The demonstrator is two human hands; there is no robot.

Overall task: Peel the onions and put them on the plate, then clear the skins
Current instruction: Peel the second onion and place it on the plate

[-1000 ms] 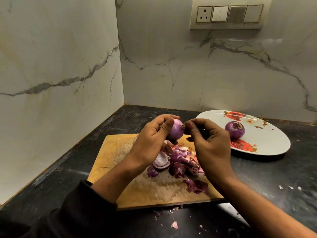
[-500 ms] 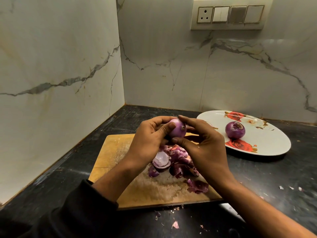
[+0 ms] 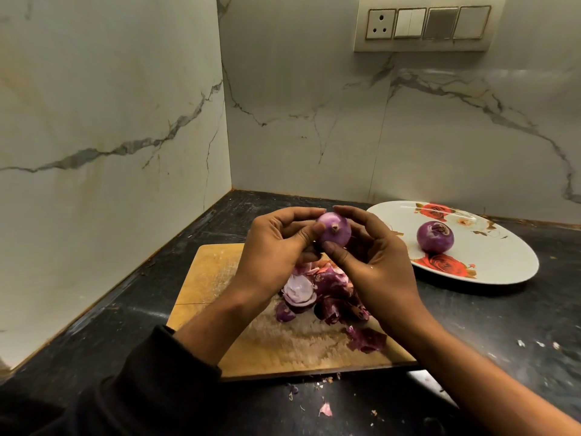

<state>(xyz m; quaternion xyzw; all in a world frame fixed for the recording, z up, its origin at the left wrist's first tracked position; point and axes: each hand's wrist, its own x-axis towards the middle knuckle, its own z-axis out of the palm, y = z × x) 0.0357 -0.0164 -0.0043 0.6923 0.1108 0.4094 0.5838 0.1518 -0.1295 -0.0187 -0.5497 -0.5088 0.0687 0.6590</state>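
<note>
A small purple onion (image 3: 334,229) is held above the wooden cutting board (image 3: 207,278), its stem tip facing me. My left hand (image 3: 276,250) grips it from the left with thumb and fingers. My right hand (image 3: 377,262) holds it from the right, thumb under it and fingertips over its top. A pile of purple onion skins (image 3: 323,294) lies on the board below my hands. Another peeled onion (image 3: 435,236) sits on the white plate (image 3: 503,262) with red roses at the right.
The black counter (image 3: 503,325) meets marble walls in a corner behind the board. Small skin scraps (image 3: 325,409) lie on the counter in front of the board. A socket and switch panel (image 3: 424,23) is on the back wall.
My right hand has shifted from picking at the onion's right side to cupping it. The onion has been turned so that its stem tip faces me and raised a little.
</note>
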